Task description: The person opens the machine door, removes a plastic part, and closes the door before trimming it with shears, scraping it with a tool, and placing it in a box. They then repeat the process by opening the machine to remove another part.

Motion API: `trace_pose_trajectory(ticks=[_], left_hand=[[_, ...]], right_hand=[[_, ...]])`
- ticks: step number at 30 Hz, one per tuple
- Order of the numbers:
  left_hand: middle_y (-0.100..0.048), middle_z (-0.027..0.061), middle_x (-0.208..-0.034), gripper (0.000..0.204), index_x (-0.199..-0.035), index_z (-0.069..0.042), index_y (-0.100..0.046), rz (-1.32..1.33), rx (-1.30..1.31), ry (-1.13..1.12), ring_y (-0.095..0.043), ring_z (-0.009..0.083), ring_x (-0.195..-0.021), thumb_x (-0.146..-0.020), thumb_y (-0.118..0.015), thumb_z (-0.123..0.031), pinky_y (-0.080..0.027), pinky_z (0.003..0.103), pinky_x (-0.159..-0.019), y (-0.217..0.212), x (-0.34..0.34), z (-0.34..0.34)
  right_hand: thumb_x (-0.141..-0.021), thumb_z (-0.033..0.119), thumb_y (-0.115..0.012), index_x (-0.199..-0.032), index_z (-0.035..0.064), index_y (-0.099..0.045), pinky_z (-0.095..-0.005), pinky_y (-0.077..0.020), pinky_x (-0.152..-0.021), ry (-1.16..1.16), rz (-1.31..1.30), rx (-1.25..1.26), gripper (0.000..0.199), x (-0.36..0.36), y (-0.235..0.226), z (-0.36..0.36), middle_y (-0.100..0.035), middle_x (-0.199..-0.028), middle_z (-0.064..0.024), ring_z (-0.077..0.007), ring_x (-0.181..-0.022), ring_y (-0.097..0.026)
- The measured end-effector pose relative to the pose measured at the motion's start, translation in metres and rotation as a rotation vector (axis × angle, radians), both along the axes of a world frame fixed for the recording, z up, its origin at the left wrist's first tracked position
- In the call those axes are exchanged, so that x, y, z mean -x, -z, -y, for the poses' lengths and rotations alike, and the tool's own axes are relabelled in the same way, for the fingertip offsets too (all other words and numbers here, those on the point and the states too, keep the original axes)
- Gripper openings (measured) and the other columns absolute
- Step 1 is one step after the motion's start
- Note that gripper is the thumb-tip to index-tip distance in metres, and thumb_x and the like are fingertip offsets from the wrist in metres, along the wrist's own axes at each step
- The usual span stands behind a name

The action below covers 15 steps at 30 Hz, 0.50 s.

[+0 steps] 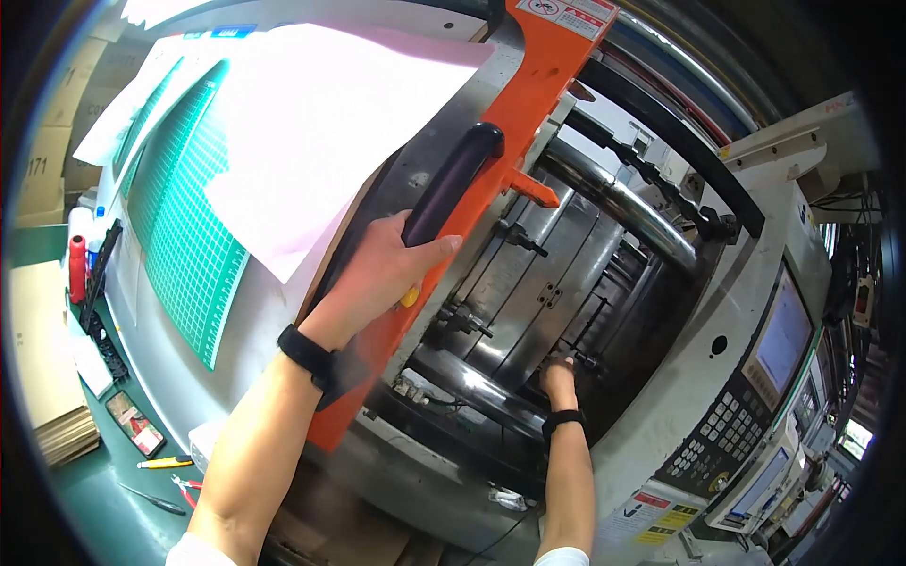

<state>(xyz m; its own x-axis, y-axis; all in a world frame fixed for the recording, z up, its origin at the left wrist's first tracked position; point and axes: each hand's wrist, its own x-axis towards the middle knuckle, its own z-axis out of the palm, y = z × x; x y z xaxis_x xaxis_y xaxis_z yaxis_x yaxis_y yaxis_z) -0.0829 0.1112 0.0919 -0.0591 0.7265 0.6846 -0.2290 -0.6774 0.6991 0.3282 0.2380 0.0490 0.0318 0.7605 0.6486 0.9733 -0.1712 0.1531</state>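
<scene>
Orange door (479,215) is opened, handle (458,179) grasped by left hand (376,264); work inside seems unfinished, grip of right hand (558,374) indiscernible.

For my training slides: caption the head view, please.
Left hand on the black handle, right hand inside the machine.

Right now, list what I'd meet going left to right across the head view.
Tan flat cardboard stack, green gridded sheet, bare left hand gripping the black bar handle, bare right hand, bluish rectangular screen.
</scene>
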Motion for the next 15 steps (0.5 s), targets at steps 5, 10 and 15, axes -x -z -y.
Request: trace_pose_trajectory(ticks=[5, 10, 15], left_hand=[[-0.049, -0.0012, -0.058, 0.033, -0.103, 0.0, -0.057, 0.022, 0.0, -0.022, -0.046, 0.0061, -0.048, -0.088, -0.07, -0.027, -0.037, 0.022, -0.046, 0.003, -0.003, -0.001], [-0.046, -0.0031, -0.052, 0.036, -0.106, 0.0, -0.058, 0.056, -0.025, -0.047, -0.048, 0.0059, -0.044, -0.086, -0.073, -0.025, -0.04, 0.021, -0.046, 0.0, -0.007, 0.004], [-0.045, -0.0039, -0.052, 0.035, -0.101, -0.002, -0.058, 0.08, -0.035, -0.121, -0.046, 0.0044, -0.043, -0.085, -0.074, -0.028, -0.039, 0.02, -0.046, 0.007, -0.008, -0.004]], right_hand=[[-0.088, 0.008, -0.052, -0.107, -0.0019, -0.065, -0.0446, -0.051, -0.09, 0.148, -0.287, -0.046, 0.025, -0.012, -0.001, -0.053, -0.057, -0.119, -0.0249, -0.0425, -0.109, -0.056], [-0.09, 0.011, -0.05, -0.111, -0.0009, -0.065, -0.0469, -0.0523, -0.088, 0.167, -0.281, 0.04, 0.028, -0.097, -0.006, -0.122, -0.058, -0.122, -0.0291, -0.04, -0.106, -0.063], [-0.094, 0.016, -0.048, -0.112, -0.0054, -0.062, -0.048, -0.0526, -0.087, 0.147, -0.227, -0.03, 0.032, -0.108, 0.002, -0.173, -0.057, -0.12, -0.0289, -0.0416, -0.106, -0.062]])
